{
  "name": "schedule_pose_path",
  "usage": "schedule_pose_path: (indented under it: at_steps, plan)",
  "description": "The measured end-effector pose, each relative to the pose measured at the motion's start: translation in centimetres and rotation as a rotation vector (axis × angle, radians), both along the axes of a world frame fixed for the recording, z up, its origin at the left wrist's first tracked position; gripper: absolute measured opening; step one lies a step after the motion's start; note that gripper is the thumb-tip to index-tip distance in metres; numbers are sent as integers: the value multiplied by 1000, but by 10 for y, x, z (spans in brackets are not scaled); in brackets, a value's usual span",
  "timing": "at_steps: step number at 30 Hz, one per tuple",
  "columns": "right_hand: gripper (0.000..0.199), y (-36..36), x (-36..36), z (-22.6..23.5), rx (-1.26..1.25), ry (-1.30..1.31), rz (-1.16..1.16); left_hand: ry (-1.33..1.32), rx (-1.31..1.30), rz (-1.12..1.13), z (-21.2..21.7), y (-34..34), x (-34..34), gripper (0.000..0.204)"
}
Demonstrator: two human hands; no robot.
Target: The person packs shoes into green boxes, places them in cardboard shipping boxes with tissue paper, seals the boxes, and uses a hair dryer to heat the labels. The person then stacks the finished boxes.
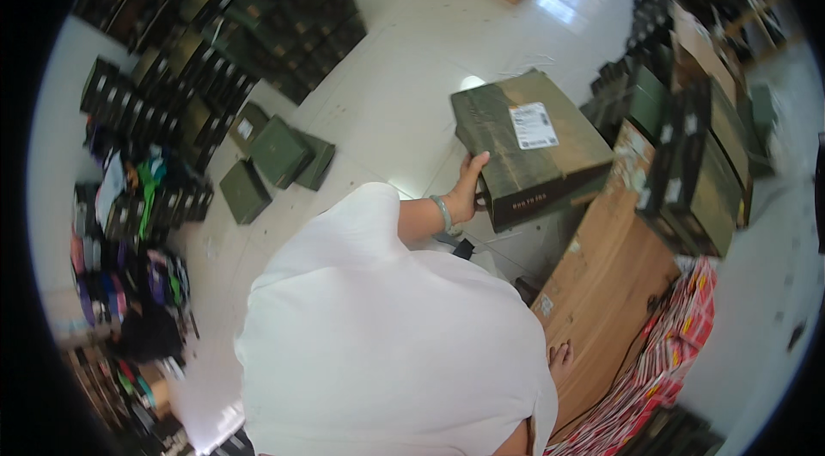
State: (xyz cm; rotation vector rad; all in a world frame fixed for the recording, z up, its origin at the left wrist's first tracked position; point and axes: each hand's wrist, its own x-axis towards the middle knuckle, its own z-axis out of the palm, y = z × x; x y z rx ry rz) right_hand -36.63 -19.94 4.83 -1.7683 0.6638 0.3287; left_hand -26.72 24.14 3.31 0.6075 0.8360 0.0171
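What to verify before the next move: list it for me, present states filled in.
1. Left hand gripping the camouflage box: ok, thumb on its near left side.
2. White label facing up: ok.
3. Right hand on that box: not ok; it is at the wooden table.
4. Box resting on the table: cannot tell; they overlap in view.
5. Floor free of boxes: not ok; loose green boxes lie left.

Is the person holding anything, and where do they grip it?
The left hand holds the white-labelled green carton by its left side, near the closest corner. The right hand holds nothing visible.
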Motion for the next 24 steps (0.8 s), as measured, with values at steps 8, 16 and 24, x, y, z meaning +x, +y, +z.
schedule_pose_path:
  at_steps: [8,16,24]
  plan:
    - [50,130,150,18,-138,-130,449,792,377,815,-119,169,-76,107]
    - [49,206,187,23,-210,-107,623,751,333,1479,-133,334,-200,109]
    - [49,216,184,17,-179,-86,595,611,68,503,-225,349,-260,92]
